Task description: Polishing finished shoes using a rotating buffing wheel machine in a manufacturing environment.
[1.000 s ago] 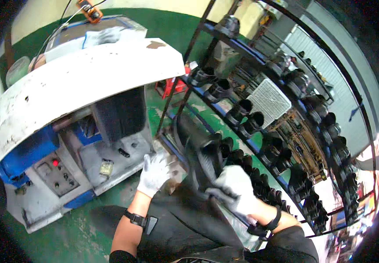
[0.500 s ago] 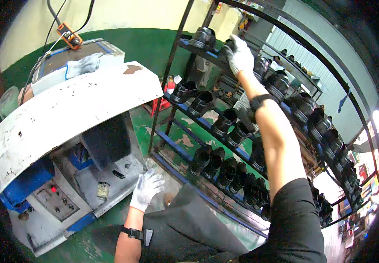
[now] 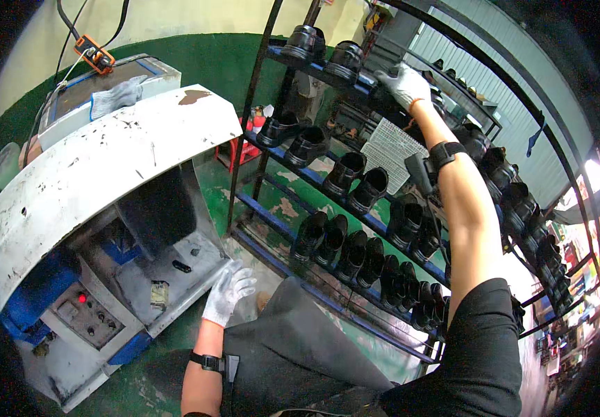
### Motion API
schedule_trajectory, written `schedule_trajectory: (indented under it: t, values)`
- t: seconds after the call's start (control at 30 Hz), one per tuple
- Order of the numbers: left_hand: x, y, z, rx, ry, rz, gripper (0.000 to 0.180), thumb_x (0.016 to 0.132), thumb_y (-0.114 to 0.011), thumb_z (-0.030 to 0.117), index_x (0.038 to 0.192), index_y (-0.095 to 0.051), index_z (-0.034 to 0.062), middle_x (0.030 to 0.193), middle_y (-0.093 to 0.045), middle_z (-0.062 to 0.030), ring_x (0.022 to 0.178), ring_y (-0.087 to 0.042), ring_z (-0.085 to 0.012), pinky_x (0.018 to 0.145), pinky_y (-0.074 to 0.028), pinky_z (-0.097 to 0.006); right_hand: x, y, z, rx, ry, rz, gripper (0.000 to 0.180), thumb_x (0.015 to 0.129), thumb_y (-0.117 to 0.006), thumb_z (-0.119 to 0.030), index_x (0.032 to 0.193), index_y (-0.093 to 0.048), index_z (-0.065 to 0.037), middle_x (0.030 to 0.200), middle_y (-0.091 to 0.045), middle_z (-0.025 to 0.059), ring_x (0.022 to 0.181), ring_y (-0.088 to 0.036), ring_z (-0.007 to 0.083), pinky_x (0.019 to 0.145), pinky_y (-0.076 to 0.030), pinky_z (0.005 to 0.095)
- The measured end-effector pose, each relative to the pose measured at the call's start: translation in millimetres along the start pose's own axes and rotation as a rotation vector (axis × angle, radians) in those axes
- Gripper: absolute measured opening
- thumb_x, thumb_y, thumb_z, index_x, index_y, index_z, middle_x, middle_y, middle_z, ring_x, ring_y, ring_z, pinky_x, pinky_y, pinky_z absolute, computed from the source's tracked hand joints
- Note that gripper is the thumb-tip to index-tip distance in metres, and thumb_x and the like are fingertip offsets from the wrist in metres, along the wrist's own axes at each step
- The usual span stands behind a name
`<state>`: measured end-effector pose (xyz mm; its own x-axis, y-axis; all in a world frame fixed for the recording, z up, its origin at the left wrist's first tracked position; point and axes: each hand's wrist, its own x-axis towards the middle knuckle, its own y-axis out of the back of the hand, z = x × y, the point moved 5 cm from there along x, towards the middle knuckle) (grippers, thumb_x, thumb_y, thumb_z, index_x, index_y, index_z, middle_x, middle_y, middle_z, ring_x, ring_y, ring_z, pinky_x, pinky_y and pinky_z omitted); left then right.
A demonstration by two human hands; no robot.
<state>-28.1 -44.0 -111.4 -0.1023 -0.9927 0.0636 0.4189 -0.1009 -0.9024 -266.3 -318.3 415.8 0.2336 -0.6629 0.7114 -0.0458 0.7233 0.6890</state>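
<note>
A black shoe [image 3: 390,94] on the top shelf of the dark metal rack [image 3: 258,111] is reached by the gloved right hand [image 3: 405,83], arm raised and stretched up. The fingers are laid over the shoe, but whether it is actually gripped cannot be told; that part is dark and small. Just left of it on the same shelf two more black shoes [image 3: 324,50] are seen side by side, toes outward.

A black strap [image 3: 446,153] is worn on the right forearm.

The gloved left hand [image 3: 228,292] is held low, fingers spread and released, nothing grasped, resting at or just over the front edge of the grey machine [image 3: 105,278]. A wrist band [image 3: 206,361] is worn below the glove.

Lower shelves of the rack are filled with rows of black shoes [image 3: 345,247], in pairs, blue shelf rails visible. A white mesh sheet [image 3: 389,147] is seen behind the rack.

The machine is topped by a curved white hood [image 3: 98,167], scuffed. A panel with a red light [image 3: 81,299] is seen at its front. A spare white glove [image 3: 116,96] is lying on the box behind the hood. An orange pendant control [image 3: 93,54] is hung by cable above. Green floor [image 3: 279,201] shows under the rack.
</note>
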Motion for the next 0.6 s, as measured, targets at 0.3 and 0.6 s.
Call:
schedule_trajectory:
  t: [0.3,0.6]
  values:
    - [-11,-8,-6,-0.009,0.046,0.071,0.048,0.101,-0.045,0.033,0.14,-0.038,0.0051,0.124,-0.056,-0.0174,0.105,-0.062,-0.0312,0.088,-0.053,-0.043,-185,59,-109,0.567,0.687,0.134,0.021,0.077,-0.077,-0.026,0.075,-0.064,-0.009,0.063,-0.055,0.0129,0.057,-0.056,0.0315,0.052,-0.044,0.038]
    - [-20,-49,7,-0.369,-0.206,0.2,0.085,0.087,-0.026,0.076,0.144,-0.04,0.0148,0.141,-0.048,-0.0101,0.123,-0.05,-0.0308,0.106,-0.04,-0.048,-438,-4,-227,1.034,1.035,-0.72,0.035,0.082,-0.068,-0.036,0.061,-0.059,-0.01,0.06,-0.054,0.0135,0.057,-0.055,0.0342,0.052,-0.042,0.0417]
